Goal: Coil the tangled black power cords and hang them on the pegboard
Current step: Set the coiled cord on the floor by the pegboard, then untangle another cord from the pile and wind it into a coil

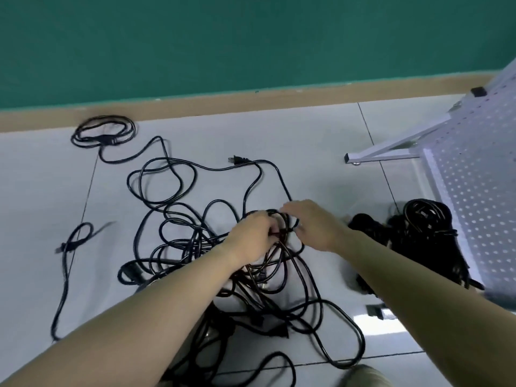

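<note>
- My left hand (255, 236) is down in the middle of the tangled heap of black rubber power cords (195, 241) on the pale tiled floor (251, 135), its fingers curled round a small bunch of loops at the top of the heap.
- My right hand (315, 224) sits just beside the left, on the right side of that same bunch; its fingers are bent over the strands and touch them, but I cannot tell whether they grip anything.
- The bunch of loops lies between my two hands, and the rest of the tangle spreads away from them to the left, toward the wall, and back under my forearms.
- One cord runs from the hands up to a black two-pronged plug (237, 160) lying flat on the tiles, well apart from my fingers.
- A neat oval coil of black cord (103, 132) lies by the tan skirting board (195, 100) at the foot of the green wall (223, 37), far to the left.
- A dark pile of bundled black cords (413, 230) lies near my right wrist, at the foot of the white perforated metal pegboard (480, 177).
- The pegboard stands on a white tubular metal leg (385, 149) at the right edge, leaning across the view.
- A loose black strap (75, 241) lies on the tiles at far left, tied round a single cord.
</note>
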